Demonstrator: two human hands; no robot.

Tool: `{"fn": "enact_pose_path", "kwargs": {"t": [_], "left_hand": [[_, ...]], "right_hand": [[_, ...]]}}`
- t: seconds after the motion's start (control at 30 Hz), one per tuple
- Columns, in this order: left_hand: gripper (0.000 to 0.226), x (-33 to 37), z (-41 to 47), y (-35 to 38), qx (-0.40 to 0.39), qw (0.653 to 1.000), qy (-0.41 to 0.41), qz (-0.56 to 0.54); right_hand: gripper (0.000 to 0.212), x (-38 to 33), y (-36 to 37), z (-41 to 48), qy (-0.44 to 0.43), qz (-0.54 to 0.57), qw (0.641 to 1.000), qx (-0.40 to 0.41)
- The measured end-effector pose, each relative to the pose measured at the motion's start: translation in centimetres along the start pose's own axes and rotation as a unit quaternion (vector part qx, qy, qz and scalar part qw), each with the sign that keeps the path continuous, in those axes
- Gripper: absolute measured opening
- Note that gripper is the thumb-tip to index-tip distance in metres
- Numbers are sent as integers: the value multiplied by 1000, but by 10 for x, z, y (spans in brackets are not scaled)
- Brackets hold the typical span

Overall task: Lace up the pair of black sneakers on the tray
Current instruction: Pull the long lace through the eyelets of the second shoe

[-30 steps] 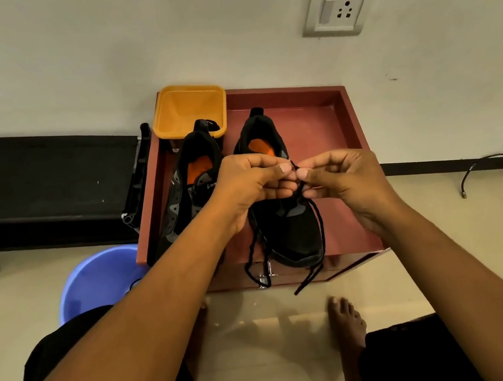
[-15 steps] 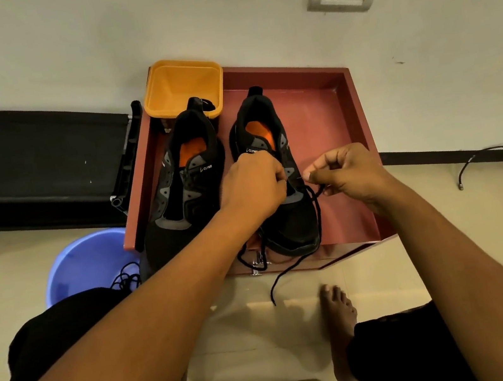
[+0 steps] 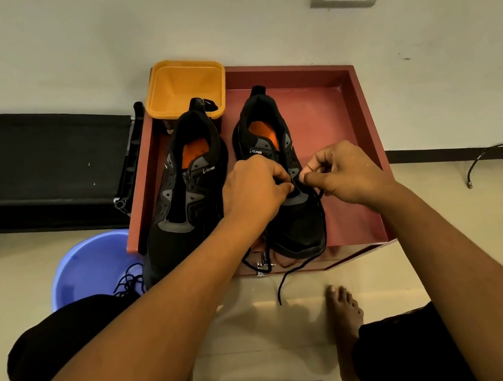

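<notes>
Head view, left hand (image 3: 254, 193) and right hand (image 3: 344, 174) close together over the right-hand sneaker (image 3: 297, 232), each pinching its thin black lace (image 3: 286, 276), left-hand sneaker (image 3: 185, 201) alongside, both matte black with orange insoles, on a glossy maroon tray (image 3: 362, 125), lace end dangling past the front rim.

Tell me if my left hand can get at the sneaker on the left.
Probably yes. The left sneaker lies uncovered right beside the left hand, nothing between them; that hand would first have to drop the lace it pinches over the right sneaker.
</notes>
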State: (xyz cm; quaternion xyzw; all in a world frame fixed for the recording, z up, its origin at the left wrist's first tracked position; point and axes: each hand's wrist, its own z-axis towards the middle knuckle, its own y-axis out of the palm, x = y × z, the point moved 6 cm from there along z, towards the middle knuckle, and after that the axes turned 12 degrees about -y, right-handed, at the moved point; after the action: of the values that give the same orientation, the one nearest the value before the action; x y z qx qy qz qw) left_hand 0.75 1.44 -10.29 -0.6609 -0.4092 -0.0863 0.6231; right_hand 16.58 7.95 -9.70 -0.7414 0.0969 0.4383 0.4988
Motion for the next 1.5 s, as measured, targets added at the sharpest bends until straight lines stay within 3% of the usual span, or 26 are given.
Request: {"fn": "enact_pose_path", "kwargs": {"t": [0.13, 0.57, 0.83, 1.03, 1.13, 1.2, 1.27, 1.33, 1.43, 1.5], "left_hand": [[10, -3, 2, 2, -1, 1000, 5, -21], [8, -4, 12, 28, -69, 988, 5, -135], [8, 17, 16, 51, -100, 983, 32, -150], [6, 31, 20, 53, -78, 983, 80, -146], [6, 33, 20, 56, -93, 975, 88, -181], [5, 34, 21, 57, -96, 972, 95, -195], [5, 34, 23, 59, -98, 968, 87, -215], [7, 33, 26, 62, -108, 960, 66, -249], [6, 31, 30, 55, -159, 940, 5, -302], [9, 28, 33, 48, -247, 922, -30, -297]], "right_hand": [[8, 0, -1, 1, -4, -37, 999, -15], [6, 18, -7, -15, -20, 44, 995, 85], [5, 36, -28, -32, -27, 109, 990, 83], [11, 49, -42, -31, 10, 133, 990, 44], [13, 56, -42, -27, 54, 151, 984, 70], [26, 58, -41, -25, 67, 141, 983, 100], [41, 57, -43, -21, 69, 78, 987, 125], [37, 54, -48, -16, 66, 19, 988, 136], [28, 56, -56, -11, 68, 32, 988, 133], [29, 59, -58, -12, 85, 85, 986, 116]]}}
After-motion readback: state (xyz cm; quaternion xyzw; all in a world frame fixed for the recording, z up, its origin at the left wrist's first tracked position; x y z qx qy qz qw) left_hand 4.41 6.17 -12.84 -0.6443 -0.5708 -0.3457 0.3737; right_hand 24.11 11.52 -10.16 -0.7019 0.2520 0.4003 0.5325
